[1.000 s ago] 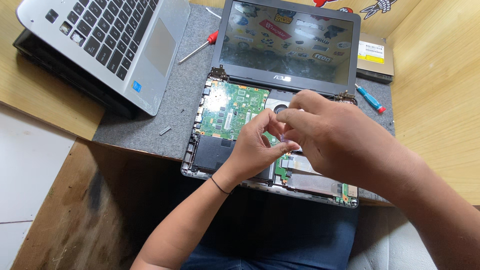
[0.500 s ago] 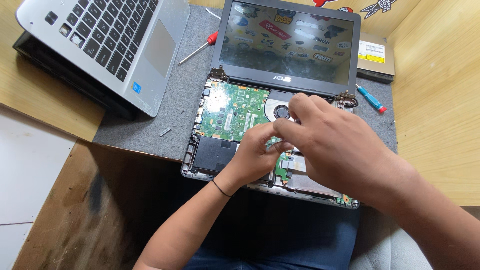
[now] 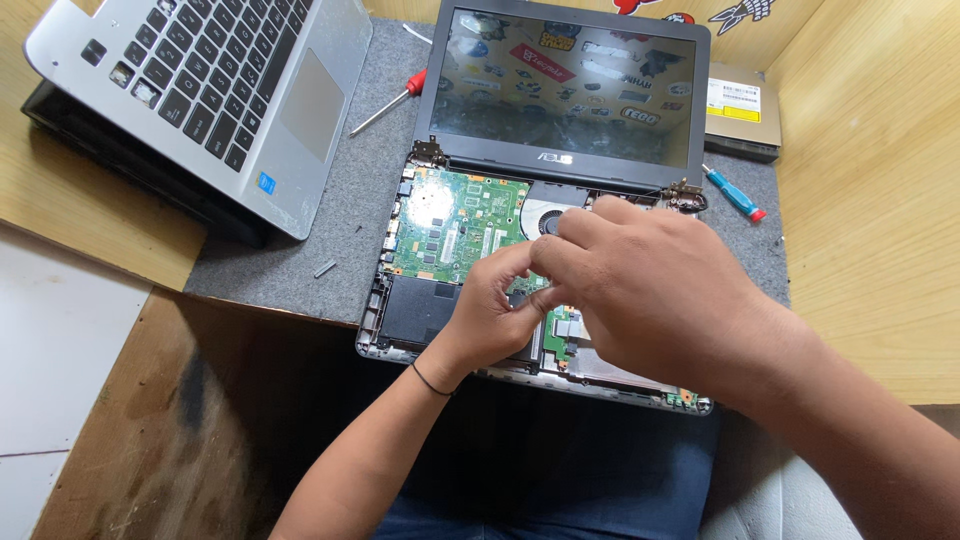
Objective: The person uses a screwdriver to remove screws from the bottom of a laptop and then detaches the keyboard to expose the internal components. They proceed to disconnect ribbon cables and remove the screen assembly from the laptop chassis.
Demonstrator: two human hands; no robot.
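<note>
An opened laptop base [image 3: 400, 330] lies on a grey felt mat [image 3: 375, 160], its green circuit board [image 3: 450, 220] and round fan [image 3: 545, 215] bared, its dark screen [image 3: 570, 85] tilted up behind. My left hand [image 3: 490, 315] rests over the middle of the base, fingertips pinched together at the board's lower right. My right hand [image 3: 650, 290] lies over it from the right, fingers curled down to the same spot. What the fingertips pinch is hidden.
A silver keyboard cover [image 3: 200, 90] leans on a dark base at the upper left. A red-handled screwdriver [image 3: 385, 105] lies on the mat, a blue-handled one [image 3: 735, 195] at the right, an optical drive [image 3: 740, 115] behind. Wooden walls flank the desk.
My right hand has slid left and down over my left hand, covering more of the base. Both hands stay at the same spot on the board.
</note>
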